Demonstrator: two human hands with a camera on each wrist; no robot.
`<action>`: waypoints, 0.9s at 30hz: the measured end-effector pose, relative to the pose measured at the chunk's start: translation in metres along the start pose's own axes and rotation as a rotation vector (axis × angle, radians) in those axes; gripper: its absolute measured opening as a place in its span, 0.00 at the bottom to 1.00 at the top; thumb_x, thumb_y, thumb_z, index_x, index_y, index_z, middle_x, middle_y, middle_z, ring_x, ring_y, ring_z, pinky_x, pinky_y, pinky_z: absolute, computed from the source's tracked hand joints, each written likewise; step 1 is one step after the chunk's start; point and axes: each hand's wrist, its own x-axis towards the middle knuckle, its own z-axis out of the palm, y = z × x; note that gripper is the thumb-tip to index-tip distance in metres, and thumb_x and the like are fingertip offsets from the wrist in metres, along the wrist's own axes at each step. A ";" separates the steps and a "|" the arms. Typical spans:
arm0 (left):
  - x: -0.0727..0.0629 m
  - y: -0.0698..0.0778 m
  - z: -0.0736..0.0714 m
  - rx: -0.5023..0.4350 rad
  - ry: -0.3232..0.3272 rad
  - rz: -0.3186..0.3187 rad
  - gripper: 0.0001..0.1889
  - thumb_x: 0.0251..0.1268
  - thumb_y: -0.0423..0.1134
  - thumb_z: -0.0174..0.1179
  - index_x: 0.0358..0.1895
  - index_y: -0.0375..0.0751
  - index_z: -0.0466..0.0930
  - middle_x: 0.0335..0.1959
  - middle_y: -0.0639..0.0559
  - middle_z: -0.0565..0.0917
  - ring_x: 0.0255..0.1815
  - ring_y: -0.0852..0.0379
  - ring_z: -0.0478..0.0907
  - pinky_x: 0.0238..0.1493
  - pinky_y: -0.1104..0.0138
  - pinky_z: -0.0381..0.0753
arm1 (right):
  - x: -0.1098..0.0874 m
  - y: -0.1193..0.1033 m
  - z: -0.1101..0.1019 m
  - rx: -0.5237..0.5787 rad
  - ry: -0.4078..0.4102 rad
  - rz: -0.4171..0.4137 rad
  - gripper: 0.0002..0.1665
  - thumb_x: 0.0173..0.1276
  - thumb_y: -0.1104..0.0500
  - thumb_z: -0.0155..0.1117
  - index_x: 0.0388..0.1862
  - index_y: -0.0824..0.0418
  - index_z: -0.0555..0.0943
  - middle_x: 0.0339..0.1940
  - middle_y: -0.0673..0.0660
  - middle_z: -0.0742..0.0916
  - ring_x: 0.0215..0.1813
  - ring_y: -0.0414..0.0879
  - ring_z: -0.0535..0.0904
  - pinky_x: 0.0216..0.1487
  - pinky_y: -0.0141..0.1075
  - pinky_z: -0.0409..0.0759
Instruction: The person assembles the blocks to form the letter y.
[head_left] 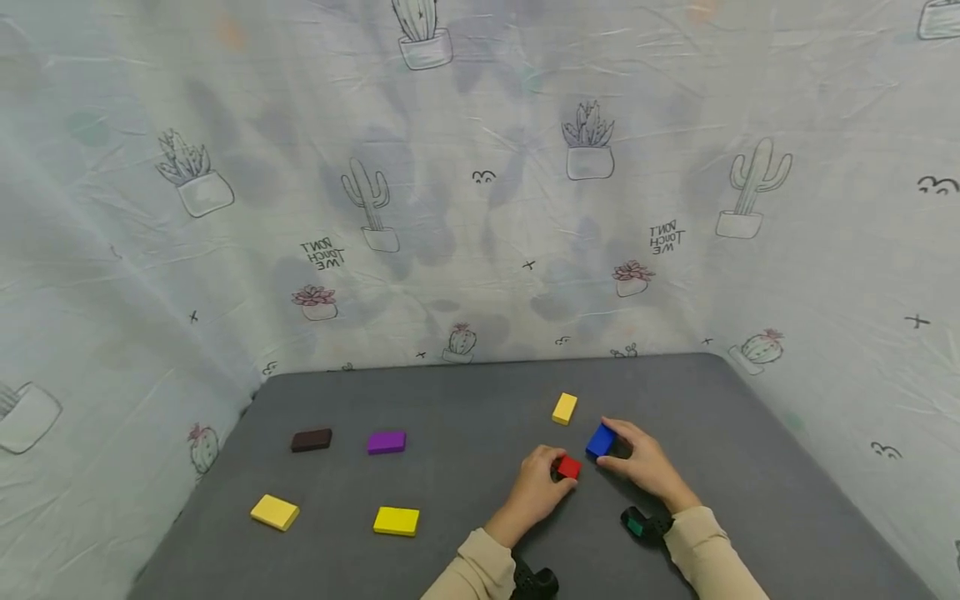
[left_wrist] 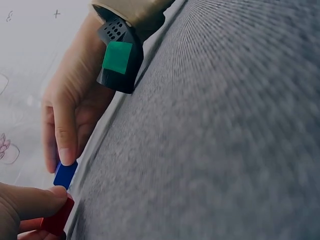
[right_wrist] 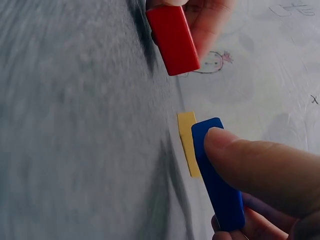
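My left hand [head_left: 535,489] pinches a small red block [head_left: 570,467] between thumb and fingers, low over the grey table. Just to its right, my right hand [head_left: 647,462] holds a blue rectangular block [head_left: 601,441] by its ends. A narrow gap separates the two blocks in the head view. In the right wrist view the thumb presses on the flat face of the blue block [right_wrist: 217,180], while the red block [right_wrist: 173,40] hangs tilted in the other hand. Behind the blocks lies a light yellow block [head_left: 565,408] on the table.
Across the left half of the grey table [head_left: 465,417] lie a dark brown block [head_left: 311,440], a purple block [head_left: 386,442], a pale yellow block [head_left: 274,512] and a bright yellow block [head_left: 396,522]. A cactus-printed sheet [head_left: 480,208] hangs behind and beside the table.
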 end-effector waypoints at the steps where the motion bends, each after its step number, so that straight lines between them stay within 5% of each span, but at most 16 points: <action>1: 0.000 -0.001 -0.001 0.004 0.002 -0.001 0.21 0.54 0.37 0.69 0.51 0.34 0.79 0.43 0.47 0.80 0.42 0.55 0.77 0.44 0.67 0.79 | 0.001 -0.001 0.001 0.005 -0.006 -0.003 0.42 0.57 0.54 0.72 0.68 0.66 0.68 0.65 0.67 0.73 0.64 0.66 0.70 0.60 0.57 0.71; 27: -0.005 -0.016 -0.017 0.046 0.044 -0.032 0.21 0.54 0.36 0.69 0.51 0.32 0.79 0.42 0.46 0.79 0.41 0.54 0.78 0.42 0.66 0.80 | 0.026 -0.023 0.032 -0.030 -0.062 -0.082 0.41 0.57 0.54 0.72 0.67 0.66 0.69 0.64 0.67 0.75 0.64 0.65 0.71 0.59 0.58 0.73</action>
